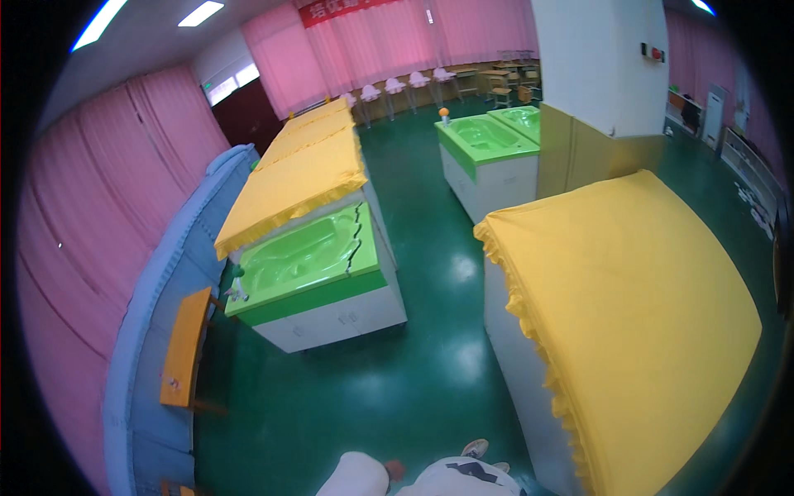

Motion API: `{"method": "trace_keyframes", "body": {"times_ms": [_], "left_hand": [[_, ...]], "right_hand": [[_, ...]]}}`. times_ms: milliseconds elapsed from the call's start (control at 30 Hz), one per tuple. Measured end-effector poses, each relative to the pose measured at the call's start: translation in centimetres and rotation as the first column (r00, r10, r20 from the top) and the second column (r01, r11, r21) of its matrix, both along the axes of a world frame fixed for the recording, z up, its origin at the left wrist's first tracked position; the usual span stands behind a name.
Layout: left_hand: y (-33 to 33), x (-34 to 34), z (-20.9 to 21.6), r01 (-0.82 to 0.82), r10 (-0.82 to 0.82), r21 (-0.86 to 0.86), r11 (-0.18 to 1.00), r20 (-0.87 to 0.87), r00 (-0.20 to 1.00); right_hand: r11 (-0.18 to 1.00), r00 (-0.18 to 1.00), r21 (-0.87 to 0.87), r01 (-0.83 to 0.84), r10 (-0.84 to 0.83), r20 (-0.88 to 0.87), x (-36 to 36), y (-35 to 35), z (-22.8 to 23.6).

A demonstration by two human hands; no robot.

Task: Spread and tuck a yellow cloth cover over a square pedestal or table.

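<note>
A white sleeve [357, 474] of my left arm comes in at the lower edge. By its cuff a small reddish-brown patch shows, apparently my left hand [395, 471]; its fingers are too dim and small to make out, and I see nothing held in it. My right hand is out of the picture. To the right of the sleeve is my white top [460, 478] with a black pattern, and a shoe [475, 448] on the floor beyond it. Nearest on my right stands a cabinet under a yellow ruffled cloth [628, 314].
Ahead left, a green basin unit [310, 256] adjoins a row of units under yellow covers [310, 169]. A low orange bench [186, 347] stands by blue-draped furniture [149, 347] along the pink curtains. Farther off are another green basin unit [488, 140], a pillar [600, 74] and pink chairs [370, 93].
</note>
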State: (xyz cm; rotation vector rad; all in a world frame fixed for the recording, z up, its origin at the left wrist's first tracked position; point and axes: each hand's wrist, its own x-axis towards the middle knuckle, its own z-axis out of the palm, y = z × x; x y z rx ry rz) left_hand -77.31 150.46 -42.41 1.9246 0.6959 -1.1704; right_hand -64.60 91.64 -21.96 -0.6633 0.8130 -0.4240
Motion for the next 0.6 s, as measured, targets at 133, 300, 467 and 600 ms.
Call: {"method": "trace_keyframes", "body": {"times_ms": [133,300,467,600], "left_hand": [[0.0,-2.4,2.3,0.759,-0.796,0.309,0.574,0.428,0.427],[-3.2,5.1,2.2,0.41,-0.507,0.3,0.862,0.507,0.697],[-2.3,15.8,-2.6,0.288,-0.361,0.217,0.933,0.549,0.754],[-7.7,24.0,-6.7,0.095,-0.014,-0.19,0.977,0.387,0.922]], "right_hand": [[0.996,0.972,0.05,-0.068,0.077,-0.223,0.5,-6.0,-8.7],[0.907,0.748,-0.092,-0.41,0.277,-0.603,-4.9,-7.3,-11.1],[0.794,0.786,-0.278,-0.541,0.36,-0.502,-8.8,-4.6,-13.8],[0.592,0.724,-0.431,-0.681,0.454,-0.519,-17.1,-2.6,-14.3]]}}
